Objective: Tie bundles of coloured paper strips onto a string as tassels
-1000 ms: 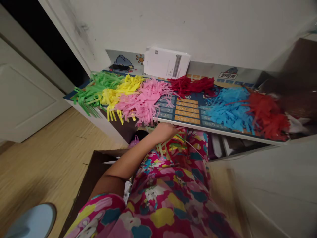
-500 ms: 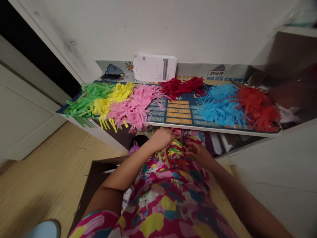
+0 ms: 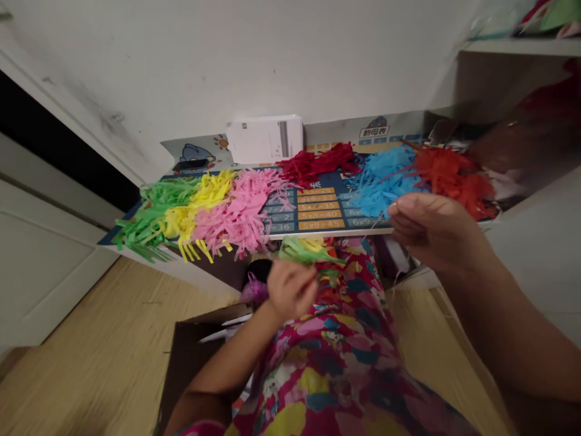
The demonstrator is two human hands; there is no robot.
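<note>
My right hand (image 3: 420,230) is raised over the front edge of the shelf, thumb and finger pinched on a thin white string (image 3: 373,226). The string slants down and left from the fingertips. Lower and to the left, my left hand (image 3: 293,287) is curled closed and blurred; what it holds, if anything, is hidden. Just beyond it, multicoloured tissue paper strips (image 3: 308,249) in green, yellow and red lie over my lap, partly under the shelf edge.
Along the shelf lie fringed paper bunches: green (image 3: 154,212), yellow (image 3: 181,221), pink (image 3: 240,209), dark red (image 3: 318,165), blue (image 3: 385,175) and orange-red (image 3: 454,178). A white box (image 3: 265,139) leans on the wall. A brown carton (image 3: 186,351) stands left of my legs.
My right hand has risen up and right from my lap, drawing the string out. My left hand has moved down slightly. The view has shifted a little.
</note>
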